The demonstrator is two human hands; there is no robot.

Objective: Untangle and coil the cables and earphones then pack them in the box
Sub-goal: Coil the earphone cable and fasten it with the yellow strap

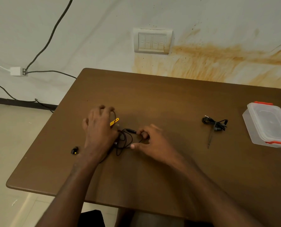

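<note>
Behind your brown wooden table [153,99] rises a pale wall streaked with orange-brown stains, with a cream switch plate [153,40] set in it and grey wall cables [51,33] running to a small white junction box [16,71] on the left. Your left hand [98,128] lies palm down over the left part of a tangle of thin black cable [125,141] on the table top, its fingers spread and slightly curled; whether they grip anything underneath, you cannot tell from this view. A yellow connector piece [114,122] sticks out just beside that hand's thumb side. Your right hand [151,141] sits to the right of the tangle, index finger and thumb curled in, pinching the cable close to a slim black plug [130,130], while the other fingers stay loosely bent. A small black and yellow earbud [74,150] lies on the table left of your left wrist, apart from the tangle. Well to the right rests a bundled black earphone set [216,123], already gathered into a bow-like coil, with a thin strand trailing toward you. Near the table's right edge stands a clear plastic box with orange clips [267,126], its lid on, separate from the coiled set.
</note>
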